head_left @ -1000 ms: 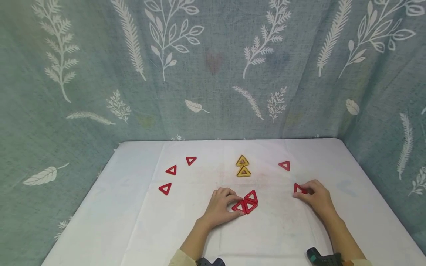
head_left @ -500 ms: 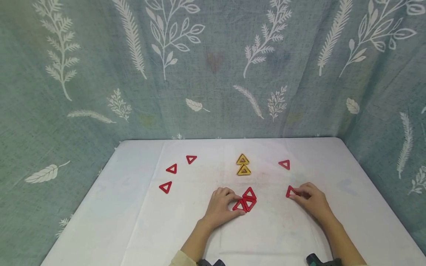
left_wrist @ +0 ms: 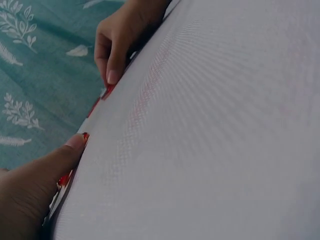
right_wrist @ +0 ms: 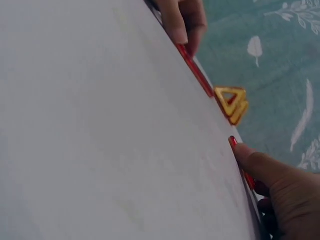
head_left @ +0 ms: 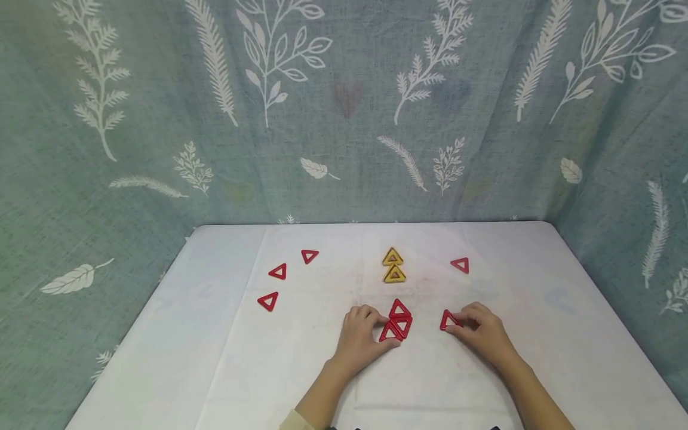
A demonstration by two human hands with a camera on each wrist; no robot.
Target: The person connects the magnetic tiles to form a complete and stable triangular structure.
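Head view: between the thumb and fingertips of the right hand [head_left: 484, 331], a red triangular frame [head_left: 444, 320] was held by its right-hand side, one point turned away from the person; whether it was resting on the table or slightly raised could not be told. The thumb and index finger of the left hand [head_left: 361, 335] were set moderately apart, and between them the lower-left red frame [head_left: 390, 339] of a joined group was gripped. To that piece an inverted red frame [head_left: 402, 318] was joined on its right, and above this an upright red frame [head_left: 399, 314] was set, base against base. A stretch of bare cloth was left between this group and the piece in the right hand.

Farther off, two yellow triangular frames [head_left: 395, 280] were lined up one behind the other, the tip of the nearer at the base of the farther. In the right wrist view they were seen overlapping. A lone red frame [head_left: 467, 266] was placed to the far right, and three loose red frames [head_left: 273, 300] were scattered at the left, well apart from the left hand. All were laid on a white-covered table [head_left: 301, 370], behind which a grey-green curtain [head_left: 344, 161] printed with white leaves was hung.
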